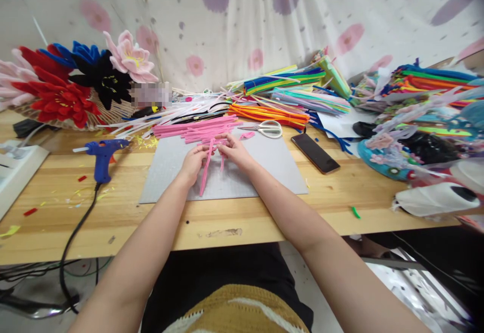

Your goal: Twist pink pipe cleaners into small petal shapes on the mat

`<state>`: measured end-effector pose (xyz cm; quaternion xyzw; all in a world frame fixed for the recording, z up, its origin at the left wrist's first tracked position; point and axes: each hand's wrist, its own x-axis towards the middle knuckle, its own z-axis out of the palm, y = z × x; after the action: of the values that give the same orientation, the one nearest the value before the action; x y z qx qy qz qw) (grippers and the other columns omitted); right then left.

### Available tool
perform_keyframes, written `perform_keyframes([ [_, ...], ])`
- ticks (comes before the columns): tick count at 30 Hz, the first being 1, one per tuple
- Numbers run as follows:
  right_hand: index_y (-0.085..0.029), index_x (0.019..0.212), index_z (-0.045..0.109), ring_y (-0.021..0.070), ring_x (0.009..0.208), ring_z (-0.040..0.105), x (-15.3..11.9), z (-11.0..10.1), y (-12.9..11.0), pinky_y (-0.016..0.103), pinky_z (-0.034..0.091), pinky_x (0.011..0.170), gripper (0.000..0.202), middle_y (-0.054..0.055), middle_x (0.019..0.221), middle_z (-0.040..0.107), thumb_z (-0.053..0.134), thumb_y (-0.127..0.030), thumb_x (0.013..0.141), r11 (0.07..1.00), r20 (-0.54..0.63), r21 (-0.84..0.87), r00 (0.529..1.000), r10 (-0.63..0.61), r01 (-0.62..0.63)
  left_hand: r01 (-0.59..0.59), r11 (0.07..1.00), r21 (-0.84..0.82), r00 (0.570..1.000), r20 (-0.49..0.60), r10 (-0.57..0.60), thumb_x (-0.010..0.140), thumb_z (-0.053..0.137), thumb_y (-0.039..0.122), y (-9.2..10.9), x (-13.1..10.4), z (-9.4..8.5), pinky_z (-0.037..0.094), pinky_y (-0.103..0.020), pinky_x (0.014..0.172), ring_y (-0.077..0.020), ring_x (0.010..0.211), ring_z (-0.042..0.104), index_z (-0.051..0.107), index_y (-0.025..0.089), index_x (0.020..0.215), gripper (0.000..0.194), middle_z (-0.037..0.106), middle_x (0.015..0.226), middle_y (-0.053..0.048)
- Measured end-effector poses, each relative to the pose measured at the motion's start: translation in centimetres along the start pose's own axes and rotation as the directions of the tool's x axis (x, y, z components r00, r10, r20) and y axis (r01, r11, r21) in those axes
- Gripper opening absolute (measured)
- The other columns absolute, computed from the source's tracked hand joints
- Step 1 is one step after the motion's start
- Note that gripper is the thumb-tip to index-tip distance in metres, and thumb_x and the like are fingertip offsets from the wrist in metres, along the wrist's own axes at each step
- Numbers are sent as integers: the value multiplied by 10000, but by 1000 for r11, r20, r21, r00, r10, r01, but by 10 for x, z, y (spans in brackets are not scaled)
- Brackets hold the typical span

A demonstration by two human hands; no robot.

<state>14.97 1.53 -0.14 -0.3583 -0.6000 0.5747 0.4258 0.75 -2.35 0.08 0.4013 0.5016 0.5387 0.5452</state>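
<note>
Over the grey mat [166, 179], my left hand [194, 161] is closed on pink pipe cleaners [205, 174], whose ends hang down toward me. Close beside it, my right hand [235, 150] pinches part of the same pink strands, with a short end dangling below its fingers. The fingertips of both hands nearly meet. Just beyond them lies a pile of pink pipe cleaners [192, 128] on the mat's far edge. White-handled scissors [270, 129] rest to the right of the pile, with a small pink bent piece [247, 135] near the blades.
A blue glue gun [103, 159] with its cord stands at the left. Fuzzy flowers [64, 103] sit behind it. Orange pipe cleaners [270, 115] and other coloured bundles line the back. A black phone [315, 153] lies right of the mat, and a white spool [434, 199] farther right.
</note>
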Motion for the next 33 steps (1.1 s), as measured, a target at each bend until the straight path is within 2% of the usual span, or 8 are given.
perform_keyframes([
  [4, -186, 1005, 471, 56, 478, 345, 0, -2, 3, 189, 259, 476, 315, -100, 547, 405, 580, -233, 713, 999, 9, 22, 999, -43, 43, 67, 995, -71, 985, 164, -54, 510, 529, 81, 8, -3, -4, 286, -170, 396, -71, 519, 440, 677, 129, 724, 265, 603, 685, -30],
  [7, -193, 1042, 453, 56, 468, 354, -1, -3, 4, 189, 261, 464, 382, -105, 543, 421, 604, -261, 698, 997, 72, 77, 997, -22, 16, 138, 985, -101, 977, 174, -119, 569, 653, 139, 11, -7, -3, 267, -156, 378, -59, 490, 448, 651, 134, 728, 159, 564, 634, -9],
  [12, -189, 1071, 450, 57, 438, 359, -4, -1, 2, 191, 265, 439, 409, -111, 503, 431, 604, -252, 698, 988, 223, 147, 975, 17, -51, 71, 990, -125, 980, 193, -46, 583, 772, 190, 9, -7, 0, 228, -138, 348, -22, 421, 409, 590, 125, 659, 208, 519, 553, 24],
  [19, -208, 1127, 424, 56, 433, 371, -8, 9, 3, 182, 252, 423, 482, -118, 516, 450, 621, -204, 687, 986, 375, 117, 925, 66, -118, 13, 945, -326, 1000, -7, -16, 684, 726, 193, 5, 4, -1, 201, -125, 305, -12, 371, 376, 555, 140, 705, 180, 496, 517, 55],
  [22, -208, 1121, 433, 56, 445, 396, -7, 12, 5, 182, 273, 436, 488, -111, 536, 465, 663, -260, 693, 985, 299, 120, 951, 84, -125, 2, 929, -371, 999, -48, -22, 724, 694, 184, 4, 6, -1, 230, -124, 313, -20, 416, 434, 532, 149, 731, 165, 577, 611, 26],
  [25, -195, 1002, 457, 63, 487, 448, -5, 13, 7, 188, 304, 465, 412, -84, 587, 519, 685, -339, 690, 982, 95, 157, 991, 94, -108, -19, 928, -373, 997, -80, -11, 729, 691, 179, 5, 5, -1, 270, -121, 338, -33, 489, 499, 524, 155, 743, 169, 621, 690, 4],
  [28, -179, 799, 470, 51, 505, 433, -1, 13, 10, 190, 318, 492, 307, -70, 596, 514, 678, -377, 691, 986, -71, 158, 995, 65, -53, -30, 933, -360, 998, -61, 9, 710, 703, 165, 6, 4, -2, 318, -123, 369, -42, 534, 522, 562, 154, 783, 160, 620, 695, 8],
  [33, -168, 703, 503, 52, 474, 380, -3, 12, 9, 202, 282, 464, 292, -68, 558, 474, 663, -411, 683, 991, 48, 82, 994, 99, -102, -54, 953, -298, 998, -50, 41, 668, 729, 169, 7, 2, 0, 340, -125, 385, -41, 549, 525, 637, 144, 803, 165, 607, 699, 9],
])
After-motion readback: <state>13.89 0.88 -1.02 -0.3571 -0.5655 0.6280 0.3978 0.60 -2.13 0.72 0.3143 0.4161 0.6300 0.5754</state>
